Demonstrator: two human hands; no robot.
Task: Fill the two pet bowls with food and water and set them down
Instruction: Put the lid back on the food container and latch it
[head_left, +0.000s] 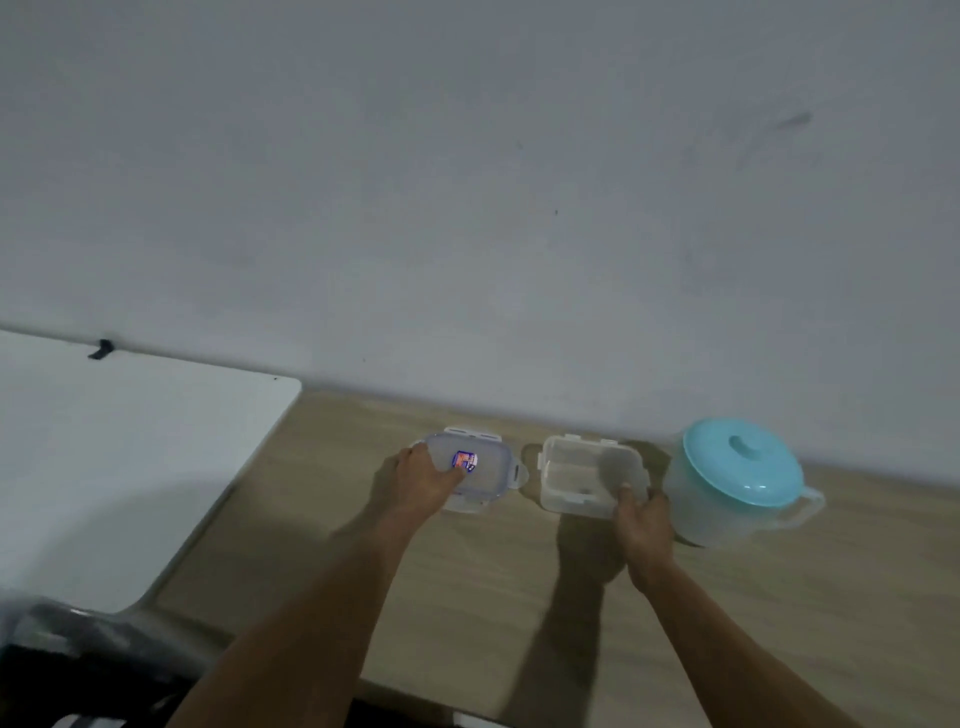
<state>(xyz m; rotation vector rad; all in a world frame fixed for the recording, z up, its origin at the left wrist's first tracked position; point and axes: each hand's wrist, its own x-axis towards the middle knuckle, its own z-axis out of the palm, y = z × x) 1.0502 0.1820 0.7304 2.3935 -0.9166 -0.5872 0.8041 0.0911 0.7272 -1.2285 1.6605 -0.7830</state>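
By the desk's (467, 597) back edge, my left hand (423, 480) grips the lidded box (483, 470), right hand (644, 525) the open box (571, 483); keep both level.

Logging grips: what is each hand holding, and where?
The left hand grips the lidded clear container at its left end; the right hand grips the open clear container by its near right corner.

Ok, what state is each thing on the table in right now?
Left box: lid on, clips sticking out, left hand holding it.
Right box: lid off, right hand gripping its near corner.
Jug: upright, blue lid on.
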